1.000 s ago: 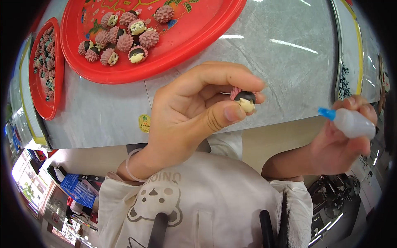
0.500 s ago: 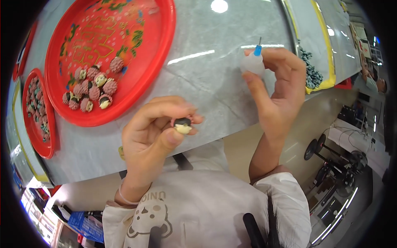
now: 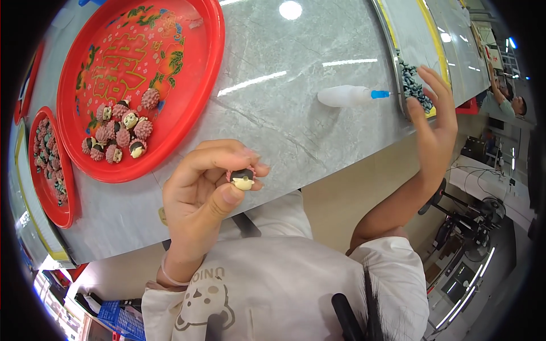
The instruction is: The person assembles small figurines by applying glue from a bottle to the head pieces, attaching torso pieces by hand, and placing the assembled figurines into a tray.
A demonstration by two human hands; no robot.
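Observation:
My left hand (image 3: 193, 196) pinches a small doll-like figurine (image 3: 243, 181) between thumb and fingers, above the table's near edge. The figurine has a cream face, a dark cap of hair and a pink bumpy back. On the table lies a white squeeze bottle (image 3: 344, 96) on its side, its blue needle tip toward the right. Nothing shows in my right hand (image 3: 437, 133), which is open, with thumb and fingers apart beside a heap of small dark green pieces (image 3: 414, 85) at the table's right.
At the left, a large red round tray (image 3: 196, 108) with a printed pattern carries several similar figurines (image 3: 122, 133). Beside it a smaller red tray (image 3: 69, 213) holds pink and green pieces. A yellow-edged strip (image 3: 435, 40) runs along the right. Another person (image 3: 509, 102) is far right.
My right hand has let go of the squeeze bottle, which now lies on the table, and has moved right to the dark green pieces. My left hand still holds the figurine.

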